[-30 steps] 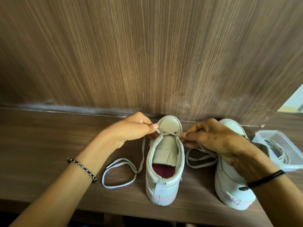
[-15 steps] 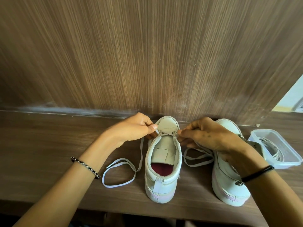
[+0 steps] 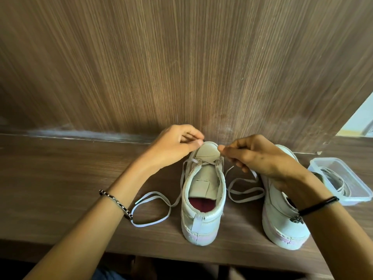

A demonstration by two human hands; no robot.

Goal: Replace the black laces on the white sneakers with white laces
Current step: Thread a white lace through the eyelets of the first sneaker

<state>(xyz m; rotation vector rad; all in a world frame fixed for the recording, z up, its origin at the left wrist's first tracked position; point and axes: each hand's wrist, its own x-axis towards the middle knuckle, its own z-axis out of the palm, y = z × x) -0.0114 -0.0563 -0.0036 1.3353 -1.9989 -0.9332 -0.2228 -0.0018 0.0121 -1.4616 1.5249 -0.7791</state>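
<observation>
Left hand (image 3: 174, 145) and right hand (image 3: 256, 156) pinched the white lace (image 3: 203, 161) — seemingly its ends — above the toe. The sneaker (image 3: 203, 199) sat just below the fingertips.

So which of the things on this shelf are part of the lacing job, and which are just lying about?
Part of the job:
- middle sneaker
- white lace, pinched by the left hand and right hand
- second sneaker
- plastic tub holding another lace

Just there:
- two wrist bands
- wooden wall
</observation>
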